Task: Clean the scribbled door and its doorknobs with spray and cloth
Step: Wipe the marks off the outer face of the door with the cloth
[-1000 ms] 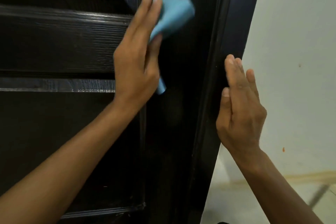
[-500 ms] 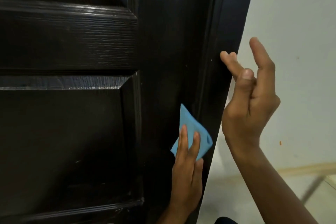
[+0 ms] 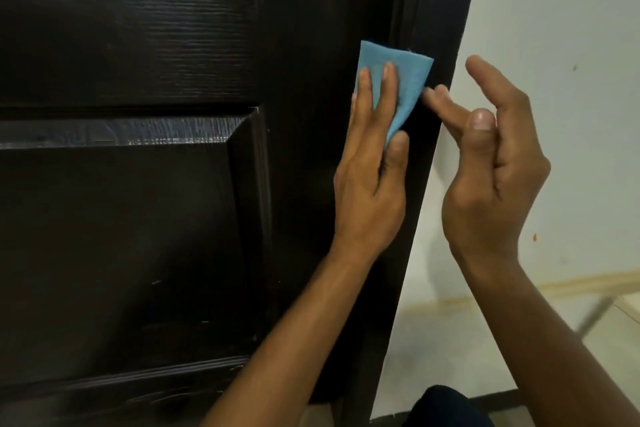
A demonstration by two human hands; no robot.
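The dark brown panelled door (image 3: 138, 218) fills the left and middle of the head view. A folded blue cloth (image 3: 410, 80) lies flat on the door's right stile. My left hand (image 3: 370, 191) presses it there with straight fingers, the thumb at the cloth's lower tip. My right hand (image 3: 491, 184) is just right of it and holds nothing. Its fingers are loosely bent, and two fingertips touch the door's edge next to the cloth. No doorknob or spray bottle is in view.
A pale wall (image 3: 571, 114) with a few small marks stands to the right of the door edge. Light floor tiles (image 3: 467, 357) and a baseboard show at the lower right. A dark clothed shape (image 3: 446, 406), perhaps my knee, sits at the bottom edge.
My left hand has wiped the cloth down the stile, then back up to mid-height. My right hand has lifted from lying flat on the door edge to touching it with loosely bent fingers.
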